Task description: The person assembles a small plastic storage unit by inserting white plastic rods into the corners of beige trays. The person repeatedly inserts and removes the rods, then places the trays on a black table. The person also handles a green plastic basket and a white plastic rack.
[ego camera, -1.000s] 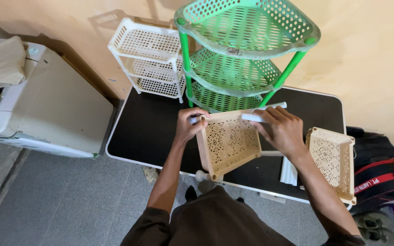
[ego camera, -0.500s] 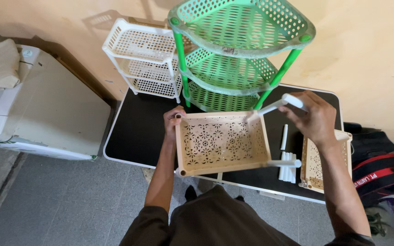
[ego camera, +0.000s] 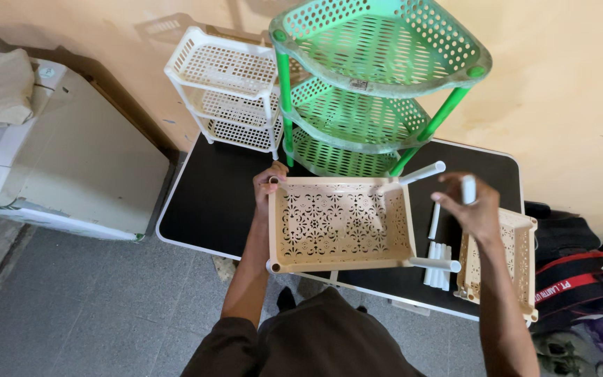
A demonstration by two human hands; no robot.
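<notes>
My left hand [ego camera: 268, 187] grips the far left corner of a beige perforated tray [ego camera: 340, 223] and holds it flat above the black table [ego camera: 211, 202]. Two white tubes [ego camera: 413, 176] stick out of the tray's right corners. My right hand [ego camera: 470, 209] is raised to the right of the tray and holds a short white tube [ego camera: 468, 188] upright. Below that hand, a bundle of loose white tubes [ego camera: 437, 255] lies on the table beside a second beige tray [ego camera: 502, 262].
A green three-tier corner rack [ego camera: 364, 91] and a white three-tier rack [ego camera: 228, 91] stand at the table's back edge against the wall. A pale appliance [ego camera: 71, 167] sits on the floor at left. Bags [ego camera: 581, 286] lie at right.
The tray has been turned from tilted to flat and moved slightly left. My right hand has let go of the tray's tube, moved right and now holds a separate short tube.
</notes>
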